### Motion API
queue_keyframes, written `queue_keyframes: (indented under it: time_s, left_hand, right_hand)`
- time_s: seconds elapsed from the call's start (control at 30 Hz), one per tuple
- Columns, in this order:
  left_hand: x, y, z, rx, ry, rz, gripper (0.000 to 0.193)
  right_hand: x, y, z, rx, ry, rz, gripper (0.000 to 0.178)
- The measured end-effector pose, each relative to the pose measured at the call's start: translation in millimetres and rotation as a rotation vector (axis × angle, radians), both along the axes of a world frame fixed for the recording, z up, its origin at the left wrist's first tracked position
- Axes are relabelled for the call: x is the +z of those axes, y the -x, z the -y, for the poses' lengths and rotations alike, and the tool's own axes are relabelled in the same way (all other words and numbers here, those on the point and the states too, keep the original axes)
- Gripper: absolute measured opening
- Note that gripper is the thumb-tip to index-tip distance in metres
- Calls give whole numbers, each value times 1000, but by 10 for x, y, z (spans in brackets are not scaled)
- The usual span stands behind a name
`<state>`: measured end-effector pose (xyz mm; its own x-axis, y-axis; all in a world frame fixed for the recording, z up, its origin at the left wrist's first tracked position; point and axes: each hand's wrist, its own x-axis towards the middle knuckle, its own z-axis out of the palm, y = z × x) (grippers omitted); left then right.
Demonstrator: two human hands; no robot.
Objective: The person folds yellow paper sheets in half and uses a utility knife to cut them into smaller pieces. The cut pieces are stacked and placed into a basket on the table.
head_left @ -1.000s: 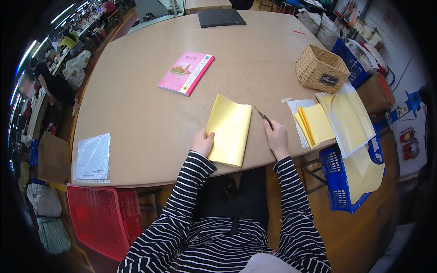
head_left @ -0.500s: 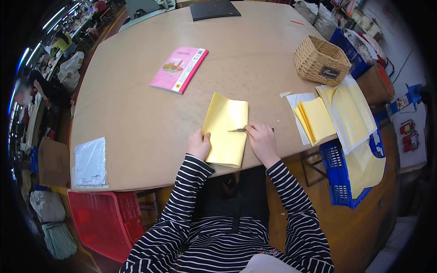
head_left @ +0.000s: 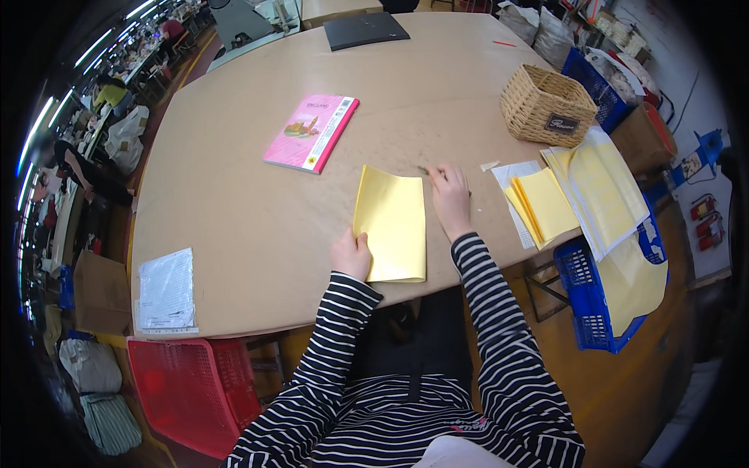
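A folded sheet of yellow paper (head_left: 396, 222) lies near the front edge of the table. My left hand (head_left: 351, 253) grips its lower left side, the thumb on top. Beyond the paper's right edge, my right hand (head_left: 450, 199) is closed around a slim pen-like tool (head_left: 423, 168), mostly hidden by the fingers. Only its dark, narrow end pokes out, pointing left and apart from the paper. Farther off to the left lies a pink notebook (head_left: 311, 132) with a picture on its cover.
A wicker basket (head_left: 548, 105) stands at the right, behind folded yellow papers (head_left: 544, 207) and plastic-wrapped sheets (head_left: 597, 187). A black folder (head_left: 365, 31) lies at the far edge. Blue (head_left: 581, 300) and red (head_left: 183, 390) crates flank the table below. A plastic-wrapped packet (head_left: 166, 288) lies front left.
My right hand has lifted the tool off the yellow paper and moved away from me, past the paper's right edge. My left hand keeps hold of the paper.
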<state>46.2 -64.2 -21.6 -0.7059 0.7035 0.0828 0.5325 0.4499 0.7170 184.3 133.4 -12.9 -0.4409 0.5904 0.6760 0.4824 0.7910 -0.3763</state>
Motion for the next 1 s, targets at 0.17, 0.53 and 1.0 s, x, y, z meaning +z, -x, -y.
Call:
queue_keyframes:
  time_s: [0.17,0.53,1.0]
  left_hand:
    - [-98,-9,-23,30,10,36,26]
    - [-63,22,-67,-30,-3,-25,24]
    - [-118,187,-418,-62,-18,-118,20]
  right_hand:
    - [-38,-355,608,154,107,198,19]
    - [114,-824,1301,226,238,288,22]
    - [26,-865,1417,113,109,284,28]
